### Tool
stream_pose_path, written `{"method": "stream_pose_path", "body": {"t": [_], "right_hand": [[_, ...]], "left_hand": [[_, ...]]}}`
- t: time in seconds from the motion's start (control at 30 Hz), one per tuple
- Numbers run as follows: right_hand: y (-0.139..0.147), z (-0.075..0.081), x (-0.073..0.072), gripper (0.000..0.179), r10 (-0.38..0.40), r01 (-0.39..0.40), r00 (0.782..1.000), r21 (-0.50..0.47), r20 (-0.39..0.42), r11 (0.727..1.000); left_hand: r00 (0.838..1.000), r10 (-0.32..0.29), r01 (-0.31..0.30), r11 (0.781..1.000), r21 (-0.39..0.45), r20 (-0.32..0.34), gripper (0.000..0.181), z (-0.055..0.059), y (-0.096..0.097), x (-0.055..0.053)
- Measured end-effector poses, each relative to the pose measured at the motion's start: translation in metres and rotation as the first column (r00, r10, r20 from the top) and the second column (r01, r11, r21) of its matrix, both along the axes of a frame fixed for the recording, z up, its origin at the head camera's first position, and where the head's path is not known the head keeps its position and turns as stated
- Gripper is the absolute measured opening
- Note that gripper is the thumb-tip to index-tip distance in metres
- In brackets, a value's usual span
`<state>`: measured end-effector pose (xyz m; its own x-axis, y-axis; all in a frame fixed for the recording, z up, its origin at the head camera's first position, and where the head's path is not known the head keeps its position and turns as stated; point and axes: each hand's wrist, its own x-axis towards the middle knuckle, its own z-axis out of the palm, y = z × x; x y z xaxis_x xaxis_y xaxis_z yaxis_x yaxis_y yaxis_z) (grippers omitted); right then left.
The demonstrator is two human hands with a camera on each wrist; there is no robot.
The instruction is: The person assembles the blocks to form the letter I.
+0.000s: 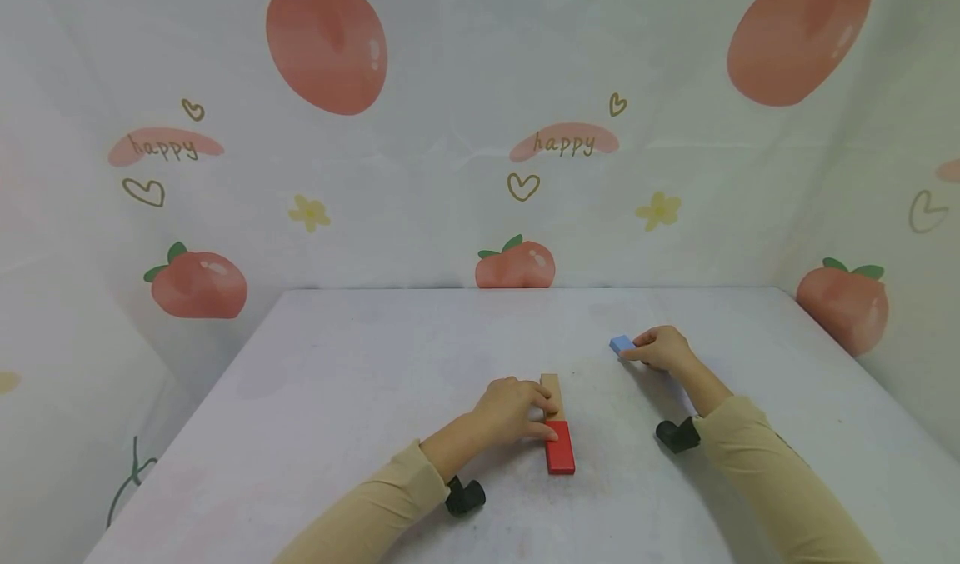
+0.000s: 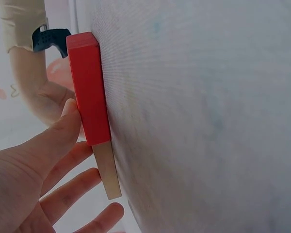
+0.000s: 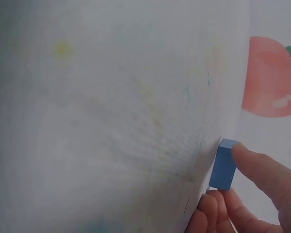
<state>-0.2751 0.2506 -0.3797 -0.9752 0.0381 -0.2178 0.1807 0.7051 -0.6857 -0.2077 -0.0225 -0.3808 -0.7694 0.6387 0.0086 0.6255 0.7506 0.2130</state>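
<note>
In the head view a red block (image 1: 560, 449) lies end to end with a plain wooden block (image 1: 552, 389), forming one straight row on the table. My left hand (image 1: 510, 411) rests on this row, thumb on the red block and fingers over the wooden one. The left wrist view shows the left hand (image 2: 43, 182) with fingers spread and fairly straight along the red block (image 2: 89, 87) and the wooden block (image 2: 106, 170). Farther back and right, my right hand (image 1: 660, 349) pinches a small blue block (image 1: 622, 345). Its thumb presses one end of the blue block (image 3: 223, 165) in the right wrist view.
A white cloth-like surface covers the table (image 1: 360, 364). Behind it hangs a white curtain (image 1: 435, 72) printed with peaches. Each wrist carries a black camera mount (image 1: 465, 497). A dark green tie (image 1: 135, 472) hangs at the left edge.
</note>
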Motion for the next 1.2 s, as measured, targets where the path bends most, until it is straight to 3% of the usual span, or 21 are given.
{"method": "stream_pose_path", "body": {"t": [0.7, 0.73, 0.93, 0.97, 1.2], "right_hand": [[-0.0013, 0.0, -0.0015, 0.043, -0.017, 0.017, 1.0, -0.003, -0.013, 1.0], [-0.0016, 0.0002, -0.0014, 0.043, -0.015, 0.015, 1.0, -0.003, -0.016, 1.0], [-0.004, 0.0027, 0.0003, 0.044, 0.009, -0.01, 1.0, -0.014, -0.027, 1.0], [-0.0046, 0.0029, 0.0005, 0.045, 0.014, -0.014, 1.0, -0.018, -0.028, 1.0], [-0.01, 0.0048, 0.003, 0.045, 0.029, -0.031, 0.998, -0.037, -0.048, 0.999]], "left_hand": [[1.0, -0.008, 0.008, 1.0, 0.015, -0.001, 0.035, 0.0008, -0.0009, 0.0006], [0.999, -0.026, 0.026, 0.999, 0.026, -0.022, 0.036, -0.006, -0.0019, -0.0032], [0.999, -0.03, 0.03, 0.999, 0.035, -0.021, 0.036, -0.0065, -0.0024, -0.0033], [1.0, -0.011, 0.011, 1.0, 0.024, 0.001, 0.035, 0.0004, -0.0015, 0.0007], [1.0, 0.011, -0.011, 1.0, 0.004, 0.017, 0.037, 0.0023, -0.0003, 0.0023]]}}
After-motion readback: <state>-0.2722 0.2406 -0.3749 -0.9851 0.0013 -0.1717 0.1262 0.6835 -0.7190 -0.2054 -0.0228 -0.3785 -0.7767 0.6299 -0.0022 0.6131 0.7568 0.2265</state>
